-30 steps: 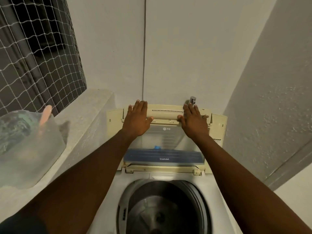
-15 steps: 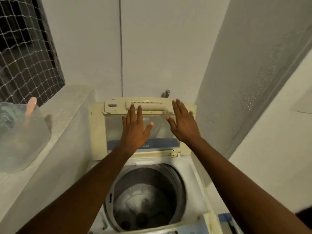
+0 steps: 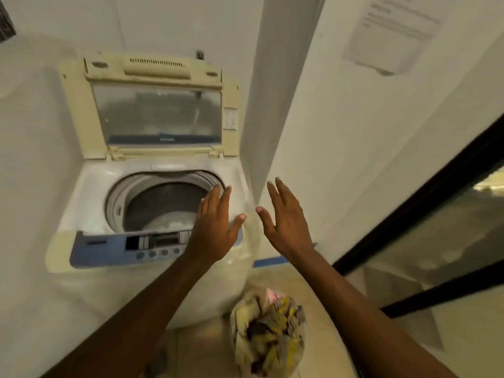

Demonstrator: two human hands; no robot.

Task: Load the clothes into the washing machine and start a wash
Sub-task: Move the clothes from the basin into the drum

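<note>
Head camera view: a cream top-loading washing machine stands with its lid up and drum bare, beyond both empty, spread hands, left and right. Below the right wrist, a clear plastic bag of mixed clothes waits on the floor. Best gripped two-handed, bag mouth kept upward. Panel buttons blur; drum floor partly hidden.

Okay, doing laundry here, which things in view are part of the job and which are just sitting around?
Part of the job:
washing machine
its raised lid
the open drum
control panel
bag of clothes on the floor
left hand and right hand, both empty

Just there:
paper notice on the wall
dark-framed glass door
</note>
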